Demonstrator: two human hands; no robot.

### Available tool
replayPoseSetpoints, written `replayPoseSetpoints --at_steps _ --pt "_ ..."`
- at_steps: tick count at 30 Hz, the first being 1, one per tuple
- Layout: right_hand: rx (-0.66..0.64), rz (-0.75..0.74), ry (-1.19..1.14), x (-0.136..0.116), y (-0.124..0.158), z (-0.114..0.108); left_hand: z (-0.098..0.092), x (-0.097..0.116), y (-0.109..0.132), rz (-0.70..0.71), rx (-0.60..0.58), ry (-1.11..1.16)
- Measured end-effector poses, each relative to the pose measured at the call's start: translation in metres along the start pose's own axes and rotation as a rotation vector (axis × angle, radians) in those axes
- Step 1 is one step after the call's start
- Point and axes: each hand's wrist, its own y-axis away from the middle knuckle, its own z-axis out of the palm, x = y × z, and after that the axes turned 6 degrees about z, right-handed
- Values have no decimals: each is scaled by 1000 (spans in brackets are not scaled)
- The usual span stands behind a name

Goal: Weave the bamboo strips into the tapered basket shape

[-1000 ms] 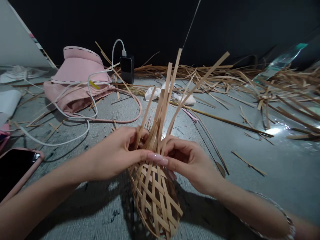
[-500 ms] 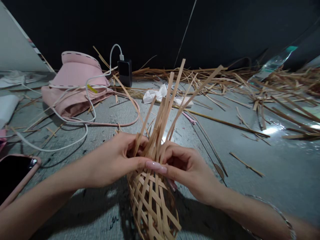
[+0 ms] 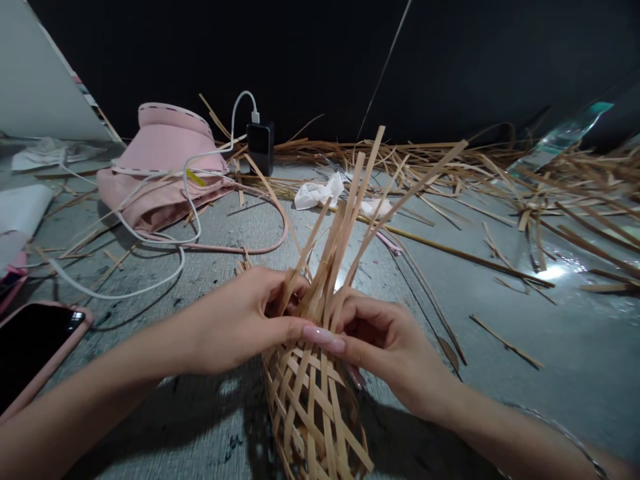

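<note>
A half-woven basket of pale bamboo strips [image 3: 315,413] lies on its side at the bottom middle, with its lower end cut off by the frame. Long loose strips [image 3: 345,227] fan upward and away from its narrow neck. My left hand [image 3: 245,323] grips this bunch of strips from the left, its long pink thumbnail lying across the neck. My right hand [image 3: 385,347] pinches the strips from the right, with its fingers curled in among them. The fingertips are partly hidden by the strips.
A phone in a pink case [image 3: 30,350] lies at left on the concrete floor [image 3: 550,347]. Behind are a pink fabric visor [image 3: 160,167], a black power bank [image 3: 261,147] with white cable [image 3: 125,290], crumpled tissue [image 3: 317,192], and scattered strips [image 3: 565,193].
The whole view has shifted slightly, with the background sitting a little lower and further right. Both hands keep their grip on the strips at the basket's neck.
</note>
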Motion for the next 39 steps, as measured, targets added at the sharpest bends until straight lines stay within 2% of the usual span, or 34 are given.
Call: replayPoseSetpoints --at_steps 16,23,39 --pt "-12 -11 1 -1 1 -1 -2 -3 0 -14 10 -85" --pt "-7 -1 -20 -3 1 -1 -3 -5 0 36 -4 -98" --pt "-9 -7 -15 0 1 -1 -3 -5 -1 54 -9 -93"
